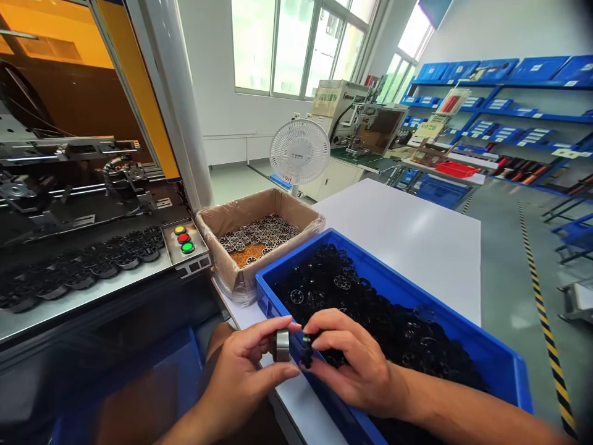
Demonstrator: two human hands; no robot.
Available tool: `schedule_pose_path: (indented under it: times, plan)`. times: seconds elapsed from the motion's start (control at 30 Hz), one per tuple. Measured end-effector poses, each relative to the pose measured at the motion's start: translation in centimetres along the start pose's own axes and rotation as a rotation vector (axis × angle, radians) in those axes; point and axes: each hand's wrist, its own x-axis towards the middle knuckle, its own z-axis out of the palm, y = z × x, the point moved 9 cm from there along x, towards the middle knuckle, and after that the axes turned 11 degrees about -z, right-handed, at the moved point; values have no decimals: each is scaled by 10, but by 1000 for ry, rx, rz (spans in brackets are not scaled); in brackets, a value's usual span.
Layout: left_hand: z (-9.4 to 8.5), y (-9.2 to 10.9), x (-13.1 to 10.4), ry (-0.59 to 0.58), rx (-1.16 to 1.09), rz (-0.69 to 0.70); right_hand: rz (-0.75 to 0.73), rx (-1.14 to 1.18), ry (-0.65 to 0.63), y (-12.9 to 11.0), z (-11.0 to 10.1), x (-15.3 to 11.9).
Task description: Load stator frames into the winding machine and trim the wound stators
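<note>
My left hand grips a silver metal ring between thumb and fingers, seen nearly edge-on. Close to its right, my right hand pinches a small black part with its fingertips. The ring and the black part face each other with a narrow gap between them. Both hands are above the near left edge of a blue bin, which holds a heap of black wheel-shaped parts.
Behind the bin's left end stands a plastic-lined cardboard box with metal wheel-shaped parts. At left, a machine ledge carries a row of black parts beside a button panel. A white fan stands beyond the box.
</note>
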Motion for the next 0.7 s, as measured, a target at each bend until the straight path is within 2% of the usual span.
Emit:
schedule_pose_path:
  times: [0.17, 0.33, 0.7]
  plan:
    - [7, -3, 2, 28, 40, -17, -50, -52, 14, -3, 0, 1]
    - [17, -5, 2, -26, 27, -51, -54, -97, 32, -7, -5, 3]
    - [11, -1, -1, 14, 51, -1, -110, -94, -5, -10, -3, 5]
